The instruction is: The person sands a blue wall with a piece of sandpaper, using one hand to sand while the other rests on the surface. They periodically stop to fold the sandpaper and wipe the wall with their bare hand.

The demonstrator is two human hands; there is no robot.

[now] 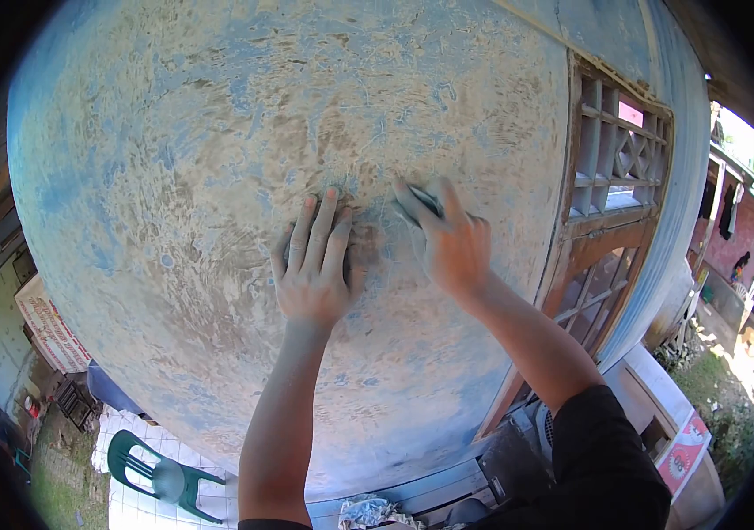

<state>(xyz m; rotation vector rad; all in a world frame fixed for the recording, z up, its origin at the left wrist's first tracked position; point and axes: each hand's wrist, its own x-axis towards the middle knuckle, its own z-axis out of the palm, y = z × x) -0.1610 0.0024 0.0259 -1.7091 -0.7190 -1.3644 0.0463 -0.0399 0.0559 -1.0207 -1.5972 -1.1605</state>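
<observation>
A large wall [218, 291] with worn, patchy blue paint and a beige coat fills the middle of the view. Against it lies my left hand [313, 274], dusty, palm to the surface and fingers stretched upward. Dark edges show beside its fingers and thumb; whether these are shadow or a thin thing under the palm I cannot make out. My right hand [456, 243] is closed on a dark folded piece of sandpaper [418, 203], pinched between thumb and fingers and held at the wall, to the right of my left hand.
A wooden-framed window [615, 150] with a lattice is set in the wall at right. Below left, a green plastic chair [169, 477] stands on white tiles. A white table-like stand [659, 389] is at lower right. Crumpled cloth or plastic [368, 511] lies below my arms.
</observation>
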